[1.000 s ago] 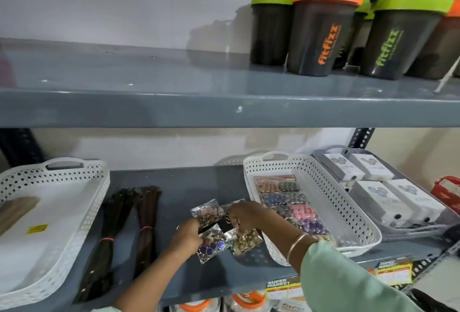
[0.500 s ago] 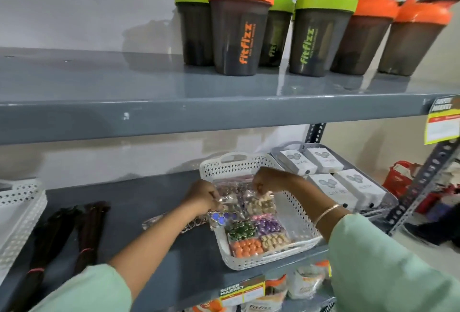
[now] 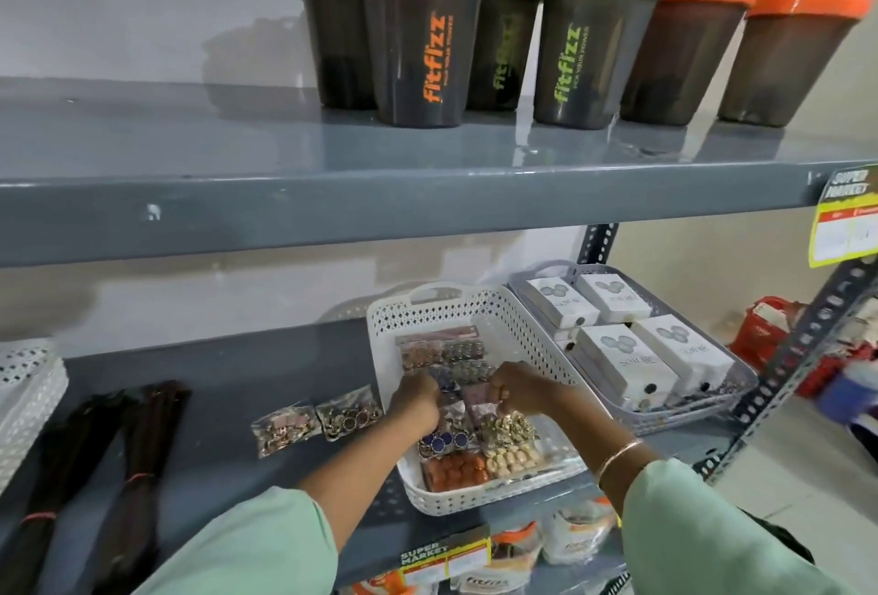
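Observation:
A white perforated basket on the lower shelf holds several clear packets of coloured beads and buttons. Both my hands are inside it, over the middle rows. My left hand has its fingers curled down onto a packet with blue pieces. My right hand pinches the top edge of a packet of gold pieces. Two more packets, a pink one and a dark one, lie on the grey shelf just left of the basket.
A grey tray of white boxes stands right of the basket. Dark stick bundles and another white basket are at the left. Shaker bottles line the upper shelf, which overhangs my hands.
My hands have moved right from the open shelf into the white basket, carrying packets with them. Two packets stayed on the shelf. The view has swung right.

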### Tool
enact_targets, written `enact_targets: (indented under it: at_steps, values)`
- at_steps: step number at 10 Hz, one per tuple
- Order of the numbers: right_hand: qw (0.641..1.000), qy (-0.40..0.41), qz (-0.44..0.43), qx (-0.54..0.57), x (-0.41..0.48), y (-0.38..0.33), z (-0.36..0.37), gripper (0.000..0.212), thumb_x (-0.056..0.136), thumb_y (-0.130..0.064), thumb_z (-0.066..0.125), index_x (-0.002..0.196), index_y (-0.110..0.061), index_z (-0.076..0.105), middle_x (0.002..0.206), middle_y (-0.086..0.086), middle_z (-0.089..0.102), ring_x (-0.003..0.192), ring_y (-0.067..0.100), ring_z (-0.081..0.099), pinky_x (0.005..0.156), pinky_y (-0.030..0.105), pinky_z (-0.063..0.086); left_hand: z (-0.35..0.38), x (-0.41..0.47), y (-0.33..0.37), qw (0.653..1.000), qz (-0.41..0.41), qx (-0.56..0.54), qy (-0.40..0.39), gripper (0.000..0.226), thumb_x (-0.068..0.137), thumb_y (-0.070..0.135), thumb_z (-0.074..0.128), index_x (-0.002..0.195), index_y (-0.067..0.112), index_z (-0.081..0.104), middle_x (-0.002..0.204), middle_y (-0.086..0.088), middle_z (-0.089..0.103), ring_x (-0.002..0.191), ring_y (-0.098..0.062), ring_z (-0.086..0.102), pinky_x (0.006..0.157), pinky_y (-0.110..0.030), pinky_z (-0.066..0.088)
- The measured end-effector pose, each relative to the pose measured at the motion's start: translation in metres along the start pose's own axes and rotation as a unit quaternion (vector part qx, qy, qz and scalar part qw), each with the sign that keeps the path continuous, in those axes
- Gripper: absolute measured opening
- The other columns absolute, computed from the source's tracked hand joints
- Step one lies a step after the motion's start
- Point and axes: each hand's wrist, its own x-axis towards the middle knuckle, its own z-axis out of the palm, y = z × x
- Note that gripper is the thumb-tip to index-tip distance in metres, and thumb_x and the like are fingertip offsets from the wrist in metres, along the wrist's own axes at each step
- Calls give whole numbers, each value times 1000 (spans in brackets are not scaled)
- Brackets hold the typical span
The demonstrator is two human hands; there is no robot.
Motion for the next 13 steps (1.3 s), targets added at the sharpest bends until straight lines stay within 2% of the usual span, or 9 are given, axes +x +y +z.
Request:
enact_targets:
  at_steps: [2,4,6,7,8,9,10,12,13]
  values:
    - [979,192,-49,-34,21,-61,-19,17,87,-8,50,96,-6,65,101,14,71,91,28,67,83,36,56,-43,-16,-42,979,29,-122,161,23,86,5,60,109,5,64,118,-11,60,106,-23,60,90,-28,46]
    - [977,118,-175,-41,55,-161,15,28,90,-3,43,110,0,62,118,19,63,112,33,58,95,35,46,-84,-7,-142,980,-91,-27,172,27,90,7,53,115,1,61,126,-17,60,117,-31,55,98,-33,44]
    - [989,49,-80,-114,71,-184,53,35,96,-10,34,121,4,54,129,19,57,120,31,53,97,34,43,-75,-11,-186,982,-136,96,88,31,90,15,49,118,10,61,136,-12,48,130,-32,38,106,-38,41]
    - [987,61,-97,-115,60,-190,50,31,91,0,44,120,3,54,129,21,56,120,33,54,94,39,48,-79,-14,-188,988,-119,-14,95,9,83,10,57,85,13,66,106,-9,62,114,-31,53,85,-33,46]
    - [989,43,-111,-93,60,-188,38,29,89,1,49,117,4,57,116,21,60,108,25,57,75,27,51,-88,-15,-186,979,-99,-137,115,30,79,4,63,58,22,51,69,0,57,86,-24,59,61,-29,43]
    - [987,54,-138,-59,56,-185,9,8,84,-2,59,85,1,66,89,18,66,82,18,48,49,18,27,-111,-12,-174,950,-65,-272,138,37,75,-10,64,56,18,50,58,-3,51,67,-21,54,67,-42,54]
    - [987,75,-135,-49,48,-171,-24,6,81,-5,64,80,0,66,88,19,69,85,22,58,59,20,32,-121,-2,-151,941,-35,-314,124,38,78,-15,60,59,16,51,62,-7,51,61,-20,53,68,-41,54]
    - [989,115,-53,-80,38,-63,-77,26,83,3,55,106,6,65,114,24,67,106,33,62,87,32,48,-79,36,-46,974,56,-182,124,27,77,-8,66,68,12,50,73,-6,52,73,-16,47,54,-25,33]
    - [991,106,-24,-73,41,-39,-63,28,84,8,48,106,7,65,113,26,67,104,33,63,90,35,49,-51,50,-30,977,27,-177,119,27,83,-11,51,69,12,46,79,-11,49,75,-15,46,53,-26,33]
